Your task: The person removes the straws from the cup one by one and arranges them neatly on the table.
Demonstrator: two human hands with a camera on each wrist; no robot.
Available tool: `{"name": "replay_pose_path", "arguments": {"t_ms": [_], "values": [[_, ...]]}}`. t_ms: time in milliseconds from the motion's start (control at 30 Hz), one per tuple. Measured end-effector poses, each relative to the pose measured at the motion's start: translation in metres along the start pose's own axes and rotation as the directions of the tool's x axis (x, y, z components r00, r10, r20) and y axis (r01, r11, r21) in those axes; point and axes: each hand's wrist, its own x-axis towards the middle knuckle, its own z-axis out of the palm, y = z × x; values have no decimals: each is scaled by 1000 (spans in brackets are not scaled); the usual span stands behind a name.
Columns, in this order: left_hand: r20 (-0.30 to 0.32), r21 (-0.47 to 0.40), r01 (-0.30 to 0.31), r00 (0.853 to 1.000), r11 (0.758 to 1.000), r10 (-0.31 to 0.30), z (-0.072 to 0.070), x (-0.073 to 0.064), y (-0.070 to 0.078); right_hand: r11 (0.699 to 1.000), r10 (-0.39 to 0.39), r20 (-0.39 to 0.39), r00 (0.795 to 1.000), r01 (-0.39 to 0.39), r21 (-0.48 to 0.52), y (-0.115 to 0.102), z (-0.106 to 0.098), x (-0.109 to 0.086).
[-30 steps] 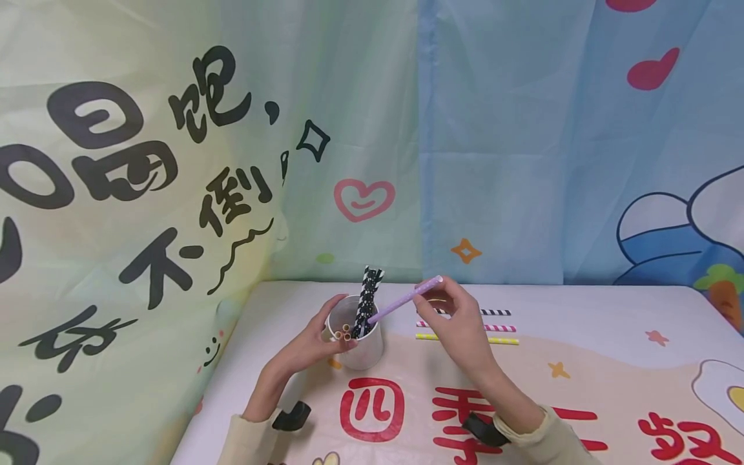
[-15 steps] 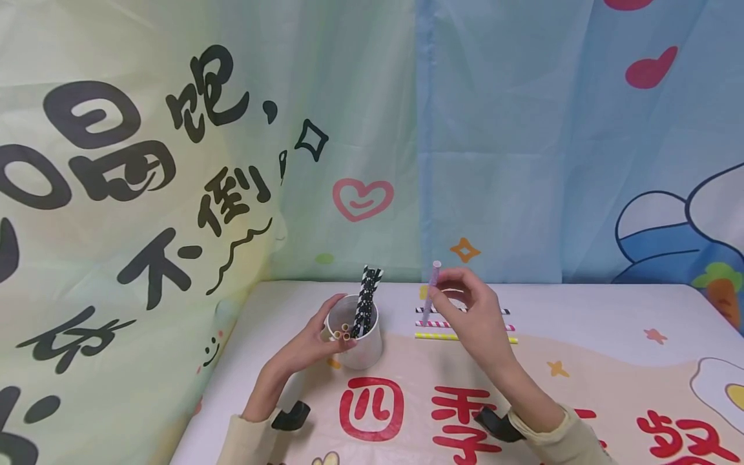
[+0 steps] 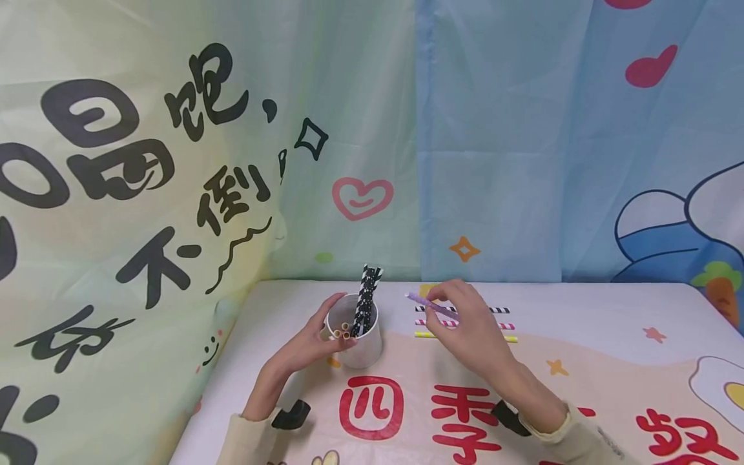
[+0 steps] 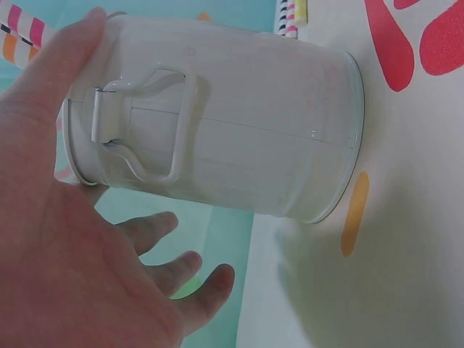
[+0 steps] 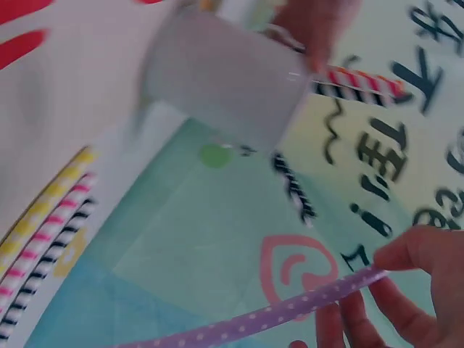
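Note:
My left hand (image 3: 310, 337) grips a white metal cup (image 3: 367, 352) by its rim, thumb on the near side. In the left wrist view the cup's small handle (image 4: 181, 134) faces the palm, and several fingers hang free beside it. Black-and-white paper straws (image 3: 366, 300) stick up out of the cup; others show only their round ends (image 3: 343, 332) inside. My right hand (image 3: 473, 329) pinches a purple paper straw with white dots (image 5: 268, 315) between thumb and fingers. That straw is held aslant over a row of straws, right of the cup.
Three straws lie parallel on the table: a black-striped one (image 3: 500, 310), a pink-striped one (image 3: 504, 326) and a yellow one (image 3: 510, 338). My right hand hides part of them. A printed cloth (image 3: 581, 381) covers the table, and a curtain (image 3: 494, 161) hangs behind it.
My right hand has carried the purple straw from the cup's mouth to the right, over the row. The straw swung upright, then tipped down lower. My left hand has kept still on the cup.

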Motion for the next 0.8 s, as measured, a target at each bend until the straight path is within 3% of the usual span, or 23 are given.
{"name": "replay_pose_path", "arguments": {"t_ms": [133,367,567,800], "values": [[0,-1,0,1000,1000,0,0,0,1,983,-23,105,994,42,-181,10,10,-6],[-6,6,0,1000,1000,0,0,0,-2,917,40,258,965,67,-393,29,32,-25],[-7,12,-7,1000,1000,7,0,-1,-1,874,32,310,950,123,-469,44,42,-35],[-6,15,-7,1000,1000,7,0,0,-1,845,35,307,951,135,-517,58,48,-41]]}}
